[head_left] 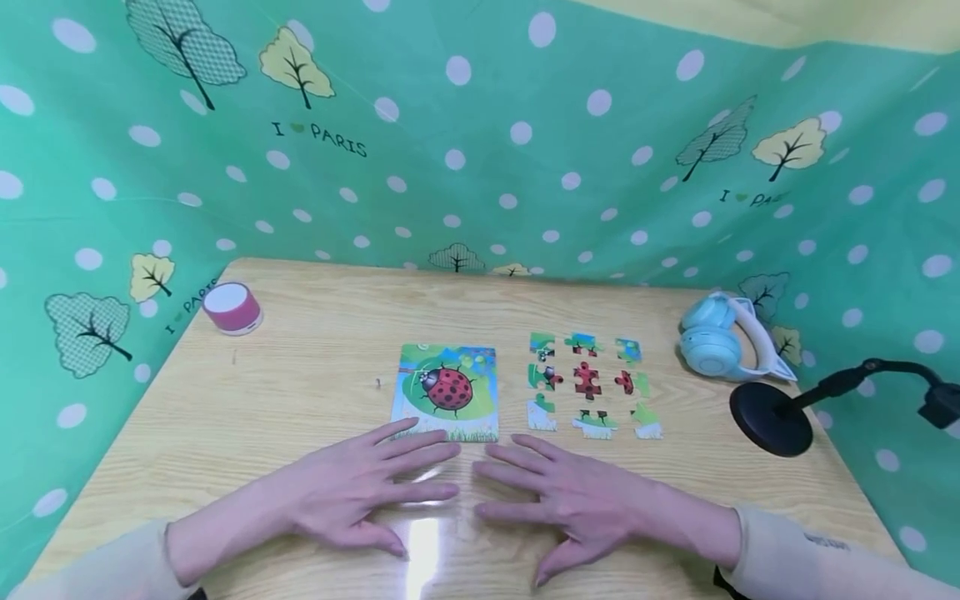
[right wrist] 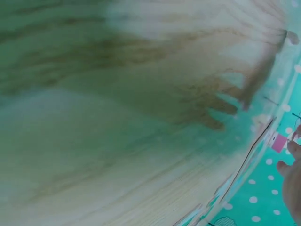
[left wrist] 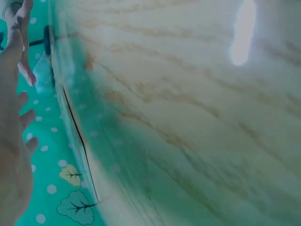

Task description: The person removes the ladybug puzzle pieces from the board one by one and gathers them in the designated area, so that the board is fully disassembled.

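In the head view my left hand lies palm down with its fingers spread and straight, holding nothing. Its upper fingertips reach the lower edge of a square ladybug picture board. My right hand mirrors it, fingers spread toward the left hand, a small gap between the two. Just beyond the right hand, several loose jigsaw pieces lie apart in rows, showing parts of a red ladybug, green leaf, grass and blue sky. The left wrist view has part of the left hand at its left edge.
A pink speaker-like cylinder with a white top stands at the table's back left. Blue cat-ear headphones lie at the back right, beside a black round-based stand with a bent arm. Green dotted cloth hangs behind the wooden table.
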Demonstrator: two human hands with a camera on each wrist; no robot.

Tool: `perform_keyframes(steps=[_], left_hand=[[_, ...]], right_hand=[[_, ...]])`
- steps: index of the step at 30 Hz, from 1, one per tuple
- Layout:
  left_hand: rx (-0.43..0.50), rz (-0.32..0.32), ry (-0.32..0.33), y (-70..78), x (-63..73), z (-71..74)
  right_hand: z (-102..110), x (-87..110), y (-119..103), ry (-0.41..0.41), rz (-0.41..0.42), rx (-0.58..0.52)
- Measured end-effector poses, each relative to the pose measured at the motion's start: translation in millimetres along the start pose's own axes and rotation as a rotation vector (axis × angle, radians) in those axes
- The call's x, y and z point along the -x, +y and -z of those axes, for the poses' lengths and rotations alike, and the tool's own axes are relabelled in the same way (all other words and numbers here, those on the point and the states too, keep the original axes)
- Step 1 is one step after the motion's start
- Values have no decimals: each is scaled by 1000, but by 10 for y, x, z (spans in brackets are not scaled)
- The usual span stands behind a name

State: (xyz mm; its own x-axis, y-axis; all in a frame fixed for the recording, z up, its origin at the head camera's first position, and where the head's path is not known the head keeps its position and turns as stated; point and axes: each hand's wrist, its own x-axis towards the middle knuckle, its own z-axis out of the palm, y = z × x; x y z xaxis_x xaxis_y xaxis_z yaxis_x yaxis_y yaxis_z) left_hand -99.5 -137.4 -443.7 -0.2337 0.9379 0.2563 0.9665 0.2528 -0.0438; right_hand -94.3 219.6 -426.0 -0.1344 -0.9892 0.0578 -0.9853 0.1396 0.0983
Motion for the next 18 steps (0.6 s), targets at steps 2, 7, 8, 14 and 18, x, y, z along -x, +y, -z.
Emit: perform_keyframes(steps=[2,7,8,14,18], left_hand=[[10,-20,-3,4,-1,2],[8,-43,-15,-8,-8,1],[7,-45,-17,-9,-6,0],[9,-49,-12,9,26,-9],[8,-45,-10,12,29,-20]], right_hand=[[-8,25,-15,-13,0,-1],[0,36,-4,-23,10,-1],[5,32,-3,-24,17,-6],[8,14,-18,-39,46,-25],[-13,32,-25,-44,50,-27]])
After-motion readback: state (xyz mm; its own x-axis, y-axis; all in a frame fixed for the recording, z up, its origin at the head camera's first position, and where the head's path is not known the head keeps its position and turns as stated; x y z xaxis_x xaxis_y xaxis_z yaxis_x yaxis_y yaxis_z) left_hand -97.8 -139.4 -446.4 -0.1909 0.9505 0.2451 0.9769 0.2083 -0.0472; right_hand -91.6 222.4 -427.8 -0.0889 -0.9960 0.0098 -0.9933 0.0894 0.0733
